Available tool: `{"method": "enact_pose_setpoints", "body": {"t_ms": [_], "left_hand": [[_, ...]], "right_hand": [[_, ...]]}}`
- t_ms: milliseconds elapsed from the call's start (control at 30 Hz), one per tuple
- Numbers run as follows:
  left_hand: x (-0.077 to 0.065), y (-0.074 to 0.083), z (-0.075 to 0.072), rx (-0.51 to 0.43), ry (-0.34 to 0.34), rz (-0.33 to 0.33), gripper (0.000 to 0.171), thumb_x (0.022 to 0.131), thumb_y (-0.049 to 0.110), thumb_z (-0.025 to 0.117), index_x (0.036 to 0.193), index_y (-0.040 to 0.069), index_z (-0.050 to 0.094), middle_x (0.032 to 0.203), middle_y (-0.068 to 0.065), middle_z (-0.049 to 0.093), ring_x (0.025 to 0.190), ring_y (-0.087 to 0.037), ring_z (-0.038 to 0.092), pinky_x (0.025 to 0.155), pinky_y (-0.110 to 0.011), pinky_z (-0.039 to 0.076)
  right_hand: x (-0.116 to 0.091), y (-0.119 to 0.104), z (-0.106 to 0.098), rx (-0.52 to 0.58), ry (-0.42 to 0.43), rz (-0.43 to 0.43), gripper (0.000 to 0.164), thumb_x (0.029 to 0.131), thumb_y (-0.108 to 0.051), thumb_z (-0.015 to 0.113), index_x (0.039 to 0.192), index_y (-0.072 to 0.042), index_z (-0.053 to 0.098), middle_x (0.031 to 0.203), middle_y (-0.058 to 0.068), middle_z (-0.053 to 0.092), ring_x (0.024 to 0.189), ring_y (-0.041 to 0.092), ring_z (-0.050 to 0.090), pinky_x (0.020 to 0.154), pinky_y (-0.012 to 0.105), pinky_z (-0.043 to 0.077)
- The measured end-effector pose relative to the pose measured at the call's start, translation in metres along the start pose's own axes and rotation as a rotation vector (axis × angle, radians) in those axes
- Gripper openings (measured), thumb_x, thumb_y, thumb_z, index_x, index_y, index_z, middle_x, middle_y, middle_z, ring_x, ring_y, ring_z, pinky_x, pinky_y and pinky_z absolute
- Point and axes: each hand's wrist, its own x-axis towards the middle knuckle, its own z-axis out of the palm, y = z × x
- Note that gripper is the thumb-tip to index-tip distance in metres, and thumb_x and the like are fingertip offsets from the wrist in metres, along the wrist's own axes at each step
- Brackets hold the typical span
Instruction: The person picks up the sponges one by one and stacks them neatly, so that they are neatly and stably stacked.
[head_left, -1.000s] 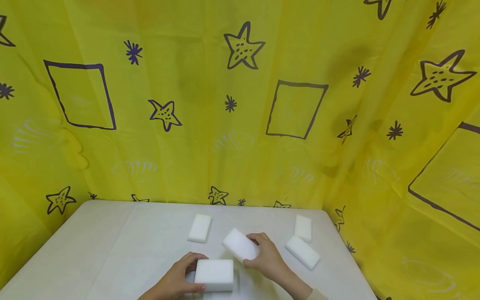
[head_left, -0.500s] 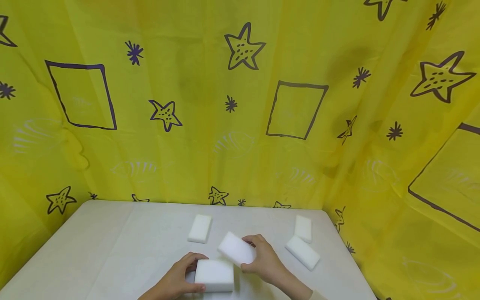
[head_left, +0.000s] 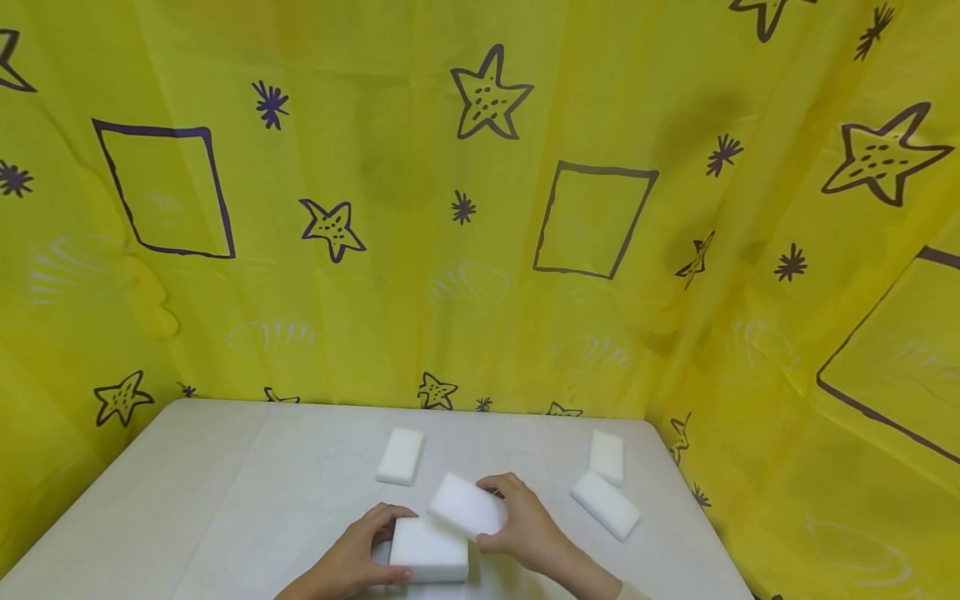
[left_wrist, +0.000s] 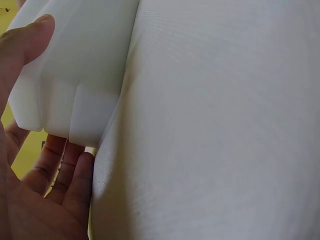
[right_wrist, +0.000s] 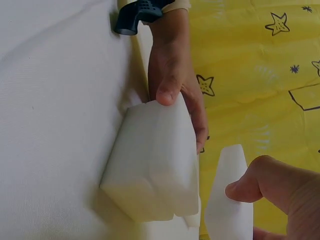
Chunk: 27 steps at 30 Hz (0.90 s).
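White rectangular sponges are stacked near the front middle of the table. In the head view my left hand (head_left: 356, 554) grips the left end of this sponge stack (head_left: 427, 554), thumb on the near side, fingers at the far side. Layer seams show along the stack (left_wrist: 75, 95) in the left wrist view. My right hand (head_left: 528, 525) pinches another white sponge (head_left: 467, 504) by its right end. That sponge is tilted and overlaps the stack's far right corner in the head view. In the right wrist view the held sponge (right_wrist: 230, 200) appears apart from the stack.
One loose sponge (head_left: 401, 456) lies behind the stack. At the right, a sponge (head_left: 606, 457) lies farther back and another sponge (head_left: 606, 505) lies angled just in front of it. A yellow patterned curtain (head_left: 405, 250) hangs behind the white table (head_left: 225, 500) and along its sides.
My right hand has moved left and slightly nearer with its sponge, which now overlaps the stack's corner. My left hand and the stack have stayed in place.
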Motion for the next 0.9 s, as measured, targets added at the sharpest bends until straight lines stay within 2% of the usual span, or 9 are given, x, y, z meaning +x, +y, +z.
{"method": "enact_pose_setpoints", "body": {"t_ms": [400,900], "left_hand": [[0.0,-0.002,0.001,0.019,0.016,0.017,0.058,0.08,0.032,0.082,0.128,0.016,0.054,0.121,-0.007,0.052,0.109,-0.009,0.062,0.089,-0.019,0.048],[0.001,-0.001,0.0,0.033,0.011,-0.017,0.06,0.08,0.032,0.082,0.128,0.011,0.053,0.124,-0.008,0.052,0.108,-0.012,0.063,0.088,-0.018,0.048]], "right_hand": [[0.002,-0.002,0.007,0.023,-0.039,-0.028,0.063,0.06,-0.007,0.082,0.119,-0.003,0.061,0.113,-0.001,0.057,0.103,0.015,0.056,0.088,0.027,0.048],[0.0,-0.007,0.011,0.04,-0.109,-0.037,0.061,0.064,-0.011,0.084,0.12,-0.007,0.061,0.115,-0.004,0.058,0.105,0.011,0.056,0.09,0.025,0.048]]}}
